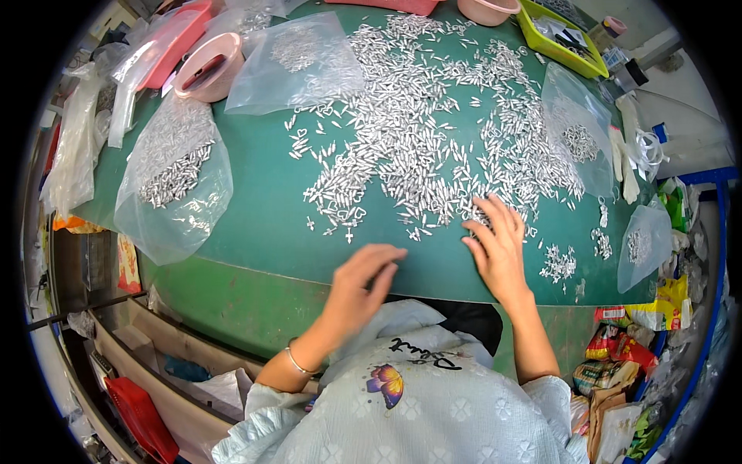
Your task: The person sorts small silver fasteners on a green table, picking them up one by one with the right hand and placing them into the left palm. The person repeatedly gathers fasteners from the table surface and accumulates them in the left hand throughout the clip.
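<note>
A wide spread of small silvery metal pieces [410, 139], mostly slim and pointed with some heart-shaped outlines, lies on the green table [263, 193]. My right hand [498, 247] reaches to the near edge of the spread, its fingers bent but apart, the fingertips over or touching the pieces. Near the table's front edge, my left hand [357, 282] is slightly blurred. Its thumb and index finger are a little apart, and no piece shows between them. A few cross-shaped pieces [348, 234] lie just beyond it.
Clear plastic bags of metal pieces [174, 178] rest at left, far left and right. Small heaps [558, 264] sit at the near right. Along the back stand a pink bowl [210, 68] and a yellow-green tray [560, 39]. An open drawer [166, 348] is at lower left.
</note>
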Demonstrator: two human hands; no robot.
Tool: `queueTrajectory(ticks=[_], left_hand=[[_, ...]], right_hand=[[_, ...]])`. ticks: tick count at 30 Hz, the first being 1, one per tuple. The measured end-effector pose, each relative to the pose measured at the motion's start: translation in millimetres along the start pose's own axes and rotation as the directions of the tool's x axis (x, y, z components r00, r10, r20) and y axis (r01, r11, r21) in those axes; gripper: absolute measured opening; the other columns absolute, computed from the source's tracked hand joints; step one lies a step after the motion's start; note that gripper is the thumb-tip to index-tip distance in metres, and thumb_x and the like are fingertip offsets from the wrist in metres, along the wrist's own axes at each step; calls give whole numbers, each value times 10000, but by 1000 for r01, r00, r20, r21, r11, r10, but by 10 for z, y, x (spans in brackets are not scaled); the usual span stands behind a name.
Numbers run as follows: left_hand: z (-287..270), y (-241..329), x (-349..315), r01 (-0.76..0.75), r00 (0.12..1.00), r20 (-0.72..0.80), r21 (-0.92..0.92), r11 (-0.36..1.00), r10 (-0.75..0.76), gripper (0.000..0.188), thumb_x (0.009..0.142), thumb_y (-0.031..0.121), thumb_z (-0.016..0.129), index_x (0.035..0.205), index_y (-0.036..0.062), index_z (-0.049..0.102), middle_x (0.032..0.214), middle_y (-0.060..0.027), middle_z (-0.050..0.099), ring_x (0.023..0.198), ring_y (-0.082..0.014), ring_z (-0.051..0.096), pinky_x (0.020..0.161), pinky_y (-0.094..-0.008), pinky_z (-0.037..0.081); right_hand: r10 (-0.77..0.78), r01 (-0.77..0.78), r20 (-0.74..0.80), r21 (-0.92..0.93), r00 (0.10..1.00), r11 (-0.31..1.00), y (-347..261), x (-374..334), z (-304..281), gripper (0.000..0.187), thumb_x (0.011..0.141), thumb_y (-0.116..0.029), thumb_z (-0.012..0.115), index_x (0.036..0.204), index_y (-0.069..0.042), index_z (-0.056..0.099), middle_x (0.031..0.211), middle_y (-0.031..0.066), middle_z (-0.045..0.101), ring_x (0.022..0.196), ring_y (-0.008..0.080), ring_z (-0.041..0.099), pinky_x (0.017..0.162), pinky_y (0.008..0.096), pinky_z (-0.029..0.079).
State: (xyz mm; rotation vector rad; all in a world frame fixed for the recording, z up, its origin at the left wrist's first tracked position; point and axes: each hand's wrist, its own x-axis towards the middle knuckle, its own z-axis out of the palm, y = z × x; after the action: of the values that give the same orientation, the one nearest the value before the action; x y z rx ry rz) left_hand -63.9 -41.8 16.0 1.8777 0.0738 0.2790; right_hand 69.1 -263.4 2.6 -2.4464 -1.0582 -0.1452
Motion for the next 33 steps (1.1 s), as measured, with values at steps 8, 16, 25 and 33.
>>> queueTrajectory(ticks=[8, 16, 25, 33], left_hand=[[449, -116, -371, 645, 663, 699, -351, 679, -269, 252, 1010, 114, 513, 1189, -6, 644, 1010, -84, 682, 863, -117, 612, 760, -275, 522], [640, -352, -393, 763, 594, 765, -437, 476, -250, 315, 1039, 157, 471, 1276, -7, 599, 1095, -110, 675, 936, -131, 619, 827, -275, 524], [685, -409, -398, 865, 482, 837, -502, -12, -259, 386, 1050, 204, 428, 1298, -71, 537, 1182, -151, 653, 1037, -193, 633, 949, -325, 508], [726, -661, -521, 787, 505, 848, -528, -319, -159, 341, 1033, 183, 464, 1241, -66, 572, 1112, -124, 667, 1008, -182, 636, 811, -287, 512]], right_hand=[[130, -149, -116, -169, 985, 974, -218, -86, -7, 278, 799, -189, 743, 1037, -85, 643, 1104, 62, 558, 1001, 258, 506, 872, 428, 336], [166, -196, -140, -239, 976, 951, -232, -124, 78, 268, 820, -146, 710, 1056, -66, 613, 1098, 68, 558, 1021, 261, 504, 897, 456, 321], [139, -141, -98, -9, 985, 990, -404, -112, -20, 113, 795, -88, 698, 889, -78, 635, 1025, 53, 570, 979, 265, 507, 867, 437, 323], [40, -46, -102, -59, 994, 997, -267, -44, -32, 184, 772, -100, 664, 955, -84, 653, 984, 46, 589, 892, 243, 520, 791, 413, 351]])
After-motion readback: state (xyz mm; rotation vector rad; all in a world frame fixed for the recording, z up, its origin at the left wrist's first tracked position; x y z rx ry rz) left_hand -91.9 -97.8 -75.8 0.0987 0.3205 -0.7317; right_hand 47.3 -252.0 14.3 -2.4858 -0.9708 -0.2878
